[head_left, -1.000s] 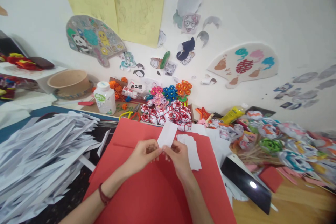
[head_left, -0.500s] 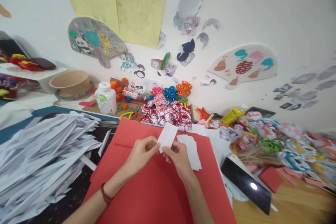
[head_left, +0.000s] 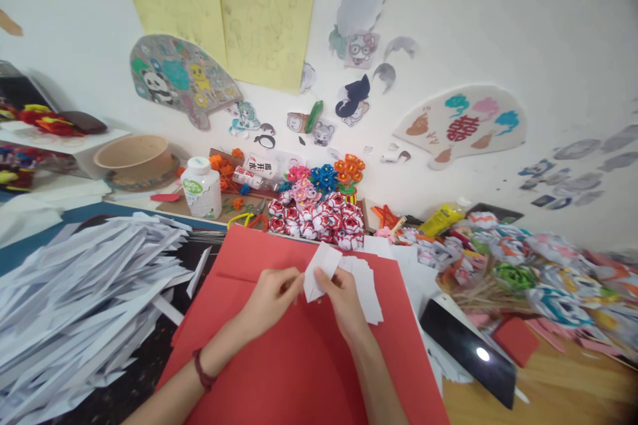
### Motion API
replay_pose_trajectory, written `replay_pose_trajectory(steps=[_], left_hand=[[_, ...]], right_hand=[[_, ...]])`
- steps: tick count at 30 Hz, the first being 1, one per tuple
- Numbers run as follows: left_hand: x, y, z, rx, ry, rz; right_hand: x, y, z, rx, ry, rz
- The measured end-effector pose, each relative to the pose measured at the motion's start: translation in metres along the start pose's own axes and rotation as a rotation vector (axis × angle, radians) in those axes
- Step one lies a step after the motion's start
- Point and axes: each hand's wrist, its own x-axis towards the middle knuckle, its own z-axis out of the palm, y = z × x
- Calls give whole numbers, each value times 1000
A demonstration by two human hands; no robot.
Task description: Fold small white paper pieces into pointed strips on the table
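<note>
A small white paper slip [head_left: 323, 260] is held over the red paper sheets [head_left: 299, 358]. My right hand [head_left: 346, 302] is closed on it, with the thumb pressed flat on its face and the fingers behind. A fold line shows near the slip's lower end. At its left edge, my left hand [head_left: 273, 293] is in a pinch, fingertips against the paper; the exact grip is partly hidden. A stack of white paper slips [head_left: 369, 289] lies on the red sheets, just right of and behind my right hand.
On the left spreads a large heap of folded white paper strips [head_left: 94, 299]. Red-and-white paper flowers [head_left: 319, 219], a white bottle [head_left: 201, 187] and scissors [head_left: 246, 219] stand along the back. To the right are a black phone [head_left: 468, 348] and wrapped flowers [head_left: 558, 302].
The slip has turned and a fold now shows at its lower end. My right thumb has moved up onto its face. My left fingers have shifted from its lower corner to its left edge.
</note>
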Motion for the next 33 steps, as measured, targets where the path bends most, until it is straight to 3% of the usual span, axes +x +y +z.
replay_pose_trajectory(steps=[2,7,13,19,26,29,33], left_hand=[[0,0,0,45,27,5],[2,-3,-2,13,186,-26],[0,-5,-1,115,214,43],[-4,-9,-1,314,309,223],[-4,-13,-9,516,208,420],[1,-9,-13,322,178,325],[8,-6,-16,-122,147,28]], right_hand=[[-1,0,-1,-9,-11,16],[-5,0,5,-102,-228,68],[-4,7,12,-197,-115,51],[-5,3,12,-120,-172,42],[-5,-1,12,-102,-160,-8],[-4,-1,10,-235,-113,-55],[-6,-3,9,-379,-92,-102]])
